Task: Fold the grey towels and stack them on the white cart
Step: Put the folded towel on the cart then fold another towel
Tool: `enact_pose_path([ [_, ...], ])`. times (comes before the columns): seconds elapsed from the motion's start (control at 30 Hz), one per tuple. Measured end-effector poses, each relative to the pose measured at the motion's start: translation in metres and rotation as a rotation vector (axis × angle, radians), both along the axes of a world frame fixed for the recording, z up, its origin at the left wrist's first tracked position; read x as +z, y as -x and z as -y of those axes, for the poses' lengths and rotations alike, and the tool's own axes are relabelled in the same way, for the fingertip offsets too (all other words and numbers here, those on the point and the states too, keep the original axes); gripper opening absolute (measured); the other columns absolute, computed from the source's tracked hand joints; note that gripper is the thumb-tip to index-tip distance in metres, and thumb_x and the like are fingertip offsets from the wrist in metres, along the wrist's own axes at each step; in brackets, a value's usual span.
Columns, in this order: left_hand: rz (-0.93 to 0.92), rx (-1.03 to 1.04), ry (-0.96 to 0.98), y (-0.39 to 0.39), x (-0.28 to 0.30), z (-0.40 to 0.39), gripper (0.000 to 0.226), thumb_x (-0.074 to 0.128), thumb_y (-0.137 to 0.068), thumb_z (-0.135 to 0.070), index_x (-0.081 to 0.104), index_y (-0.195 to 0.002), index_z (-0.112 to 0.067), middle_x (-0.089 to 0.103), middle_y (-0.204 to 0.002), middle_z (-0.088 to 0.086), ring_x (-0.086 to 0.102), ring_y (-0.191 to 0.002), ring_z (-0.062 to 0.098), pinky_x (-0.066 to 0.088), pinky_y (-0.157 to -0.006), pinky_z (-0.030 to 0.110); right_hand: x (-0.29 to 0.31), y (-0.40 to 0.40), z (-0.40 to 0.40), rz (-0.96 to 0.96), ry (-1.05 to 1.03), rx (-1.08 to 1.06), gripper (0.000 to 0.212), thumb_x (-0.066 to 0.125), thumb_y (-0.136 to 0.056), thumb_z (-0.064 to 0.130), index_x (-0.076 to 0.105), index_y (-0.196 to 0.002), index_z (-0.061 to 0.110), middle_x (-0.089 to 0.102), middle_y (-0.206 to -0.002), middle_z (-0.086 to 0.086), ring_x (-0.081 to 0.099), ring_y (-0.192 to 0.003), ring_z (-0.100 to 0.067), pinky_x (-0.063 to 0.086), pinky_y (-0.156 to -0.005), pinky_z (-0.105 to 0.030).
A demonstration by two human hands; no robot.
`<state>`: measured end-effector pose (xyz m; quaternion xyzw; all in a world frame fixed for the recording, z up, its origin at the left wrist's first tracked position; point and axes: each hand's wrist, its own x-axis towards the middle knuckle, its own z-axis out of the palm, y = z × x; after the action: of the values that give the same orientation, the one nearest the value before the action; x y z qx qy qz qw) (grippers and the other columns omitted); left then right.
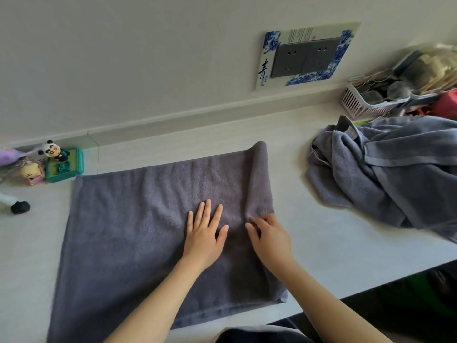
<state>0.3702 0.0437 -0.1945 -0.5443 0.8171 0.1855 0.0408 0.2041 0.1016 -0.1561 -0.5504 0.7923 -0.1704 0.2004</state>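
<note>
Left hand [205, 233] lies flat, fingers straight and spread, pressing the spread grey towel [138, 233] near its middle. Right hand [268, 237] sits just beside it at 3 o'clock, fingers bent at the raised fold ridge [258, 184]; whether it actually pinches the cloth cannot be told from this angle.

Largest first: the white counter [321, 238] carries everything. The spread towel covers its centre, long axis running 9 to 3 o'clock, right edge turned over. The fold ridge runs from the right hand toward 12 o'clock, so the right hand is nearer to it. A heap of unfolded grey towels [385, 174] lies well apart at 2 o'clock. A pink basket [358, 105] stands beyond it; small toys [57, 162] sit at 10 o'clock. No cart is in view.
</note>
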Motion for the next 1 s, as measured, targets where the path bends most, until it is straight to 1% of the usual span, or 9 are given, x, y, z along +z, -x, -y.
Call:
enact_pose_path([
  [0.1, -0.013, -0.005, -0.01, 0.001, 0.0, 0.001, 0.076, -0.013, -0.078, -0.06, -0.009, -0.149, -0.032, -0.025, -0.152, -0.005, -0.03, -0.136, 0.008, -0.021, -0.112, 0.037, -0.002, -0.001, -0.004, 0.08, -0.05, -0.176, 0.031, 0.046, -0.096, 0.037, 0.064, -0.097, 0.012, 0.056, -0.106, -0.005, 0.059, -0.091, -0.029, 0.045, -0.075, -0.034],
  [0.23, -0.018, 0.006, -0.007, 0.001, -0.001, 0.0, 0.078, -0.012, -0.077, -0.061, -0.006, -0.149, -0.031, -0.018, -0.157, -0.002, -0.029, -0.136, 0.008, -0.021, -0.112, 0.037, -0.01, -0.011, -0.009, -0.01, -0.088, -0.386, 0.037, 0.061, -0.085, 0.044, 0.056, -0.1, 0.01, 0.055, -0.103, -0.01, 0.055, -0.095, -0.033, 0.044, -0.076, -0.039],
  [0.33, -0.003, 0.012, 0.005, 0.003, -0.001, 0.0, 0.079, -0.013, -0.077, -0.06, -0.006, -0.149, -0.03, -0.016, -0.158, -0.001, -0.029, -0.135, 0.007, -0.02, -0.112, 0.038, -0.019, -0.027, -0.009, -0.052, -0.062, -0.373, 0.037, 0.076, -0.074, 0.033, 0.057, -0.083, 0.003, 0.059, -0.082, -0.017, 0.057, -0.075, -0.038, 0.045, -0.065, -0.041],
  [0.4, 0.013, 0.009, 0.005, 0.003, -0.001, -0.001, 0.08, -0.014, -0.076, -0.061, -0.007, -0.149, -0.03, -0.017, -0.157, 0.0, -0.029, -0.134, 0.006, -0.019, -0.112, 0.039, -0.02, -0.029, -0.004, -0.073, -0.048, -0.358, 0.031, 0.079, -0.071, 0.023, 0.055, -0.075, 0.003, 0.06, -0.074, -0.019, 0.058, -0.067, -0.038, 0.045, -0.058, -0.041],
  [0.57, 0.026, 0.006, 0.033, -0.001, -0.005, -0.002, 0.075, -0.012, -0.077, -0.061, -0.014, -0.145, -0.03, -0.016, -0.158, 0.0, -0.026, -0.138, 0.009, -0.018, -0.113, 0.039, -0.017, -0.009, -0.005, -0.038, -0.101, -0.368, 0.02, 0.049, -0.095, 0.025, 0.052, -0.088, 0.006, 0.06, -0.094, -0.012, 0.055, -0.09, -0.035, 0.036, -0.068, -0.039],
  [0.7, 0.026, -0.002, 0.045, -0.002, -0.007, -0.003, 0.071, -0.011, -0.079, -0.061, -0.016, -0.142, -0.031, -0.016, -0.157, 0.0, -0.027, -0.136, 0.009, -0.019, -0.113, 0.039, -0.011, 0.034, -0.014, 0.062, -0.059, -0.509, 0.02, 0.045, -0.096, 0.022, 0.045, -0.08, 0.011, 0.053, -0.087, -0.006, 0.053, -0.087, -0.032, 0.031, -0.065, -0.033],
  [0.87, 0.065, -0.015, 0.046, 0.002, -0.006, -0.002, 0.074, -0.011, -0.078, -0.062, -0.018, -0.143, -0.028, -0.017, -0.157, 0.004, -0.025, -0.139, 0.013, -0.019, -0.113, 0.042, -0.013, 0.08, -0.02, 0.081, -0.222, -0.63, 0.024, 0.039, -0.097, 0.027, 0.052, -0.093, 0.008, 0.061, -0.101, -0.014, 0.052, -0.081, -0.03, 0.036, -0.066, -0.032],
  [0.93, 0.045, 0.002, 0.06, 0.005, -0.005, -0.004, 0.077, -0.004, -0.08, -0.062, -0.009, -0.146, -0.025, -0.014, -0.158, 0.008, -0.017, -0.144, 0.02, -0.018, -0.113, 0.044, -0.009, 0.075, -0.018, 0.135, -0.215, -0.614, 0.031, 0.035, -0.099, 0.034, 0.051, -0.102, 0.007, 0.06, -0.106, -0.013, 0.052, -0.086, -0.031, 0.035, -0.069, -0.033],
  [1.0, -0.037, -0.001, 0.112, 0.009, -0.003, -0.006, 0.076, 0.011, -0.085, -0.06, 0.009, -0.15, -0.02, -0.003, -0.158, 0.012, -0.005, -0.146, 0.027, -0.013, -0.115, 0.044, -0.005, 0.064, -0.017, 0.132, -0.251, -0.525, 0.041, 0.034, -0.098, 0.044, 0.051, -0.106, 0.008, 0.061, -0.108, -0.014, 0.056, -0.097, -0.033, 0.034, -0.071, -0.034],
])
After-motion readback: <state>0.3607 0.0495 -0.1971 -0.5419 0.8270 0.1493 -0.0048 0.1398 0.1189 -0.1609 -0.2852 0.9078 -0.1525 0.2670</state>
